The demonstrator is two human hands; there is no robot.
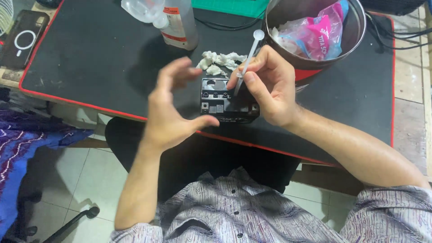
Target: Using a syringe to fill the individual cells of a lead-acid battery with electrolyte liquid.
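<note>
Our right hand (270, 85) pinches the swab (250, 56) into the black part (227, 105), left hand (168, 112) spread, thumb only bracing at 7 o'clock — we could skid it.

swab tip (235, 91) hidden in black part (227, 101), bottle (180, 22) top cropped

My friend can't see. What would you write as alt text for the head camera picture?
A right hand pokes a thin white stick into a small black plastic part on a black mat, the left hand steadying its edge. White wads, a bottle and a metal bin sit behind.
</note>
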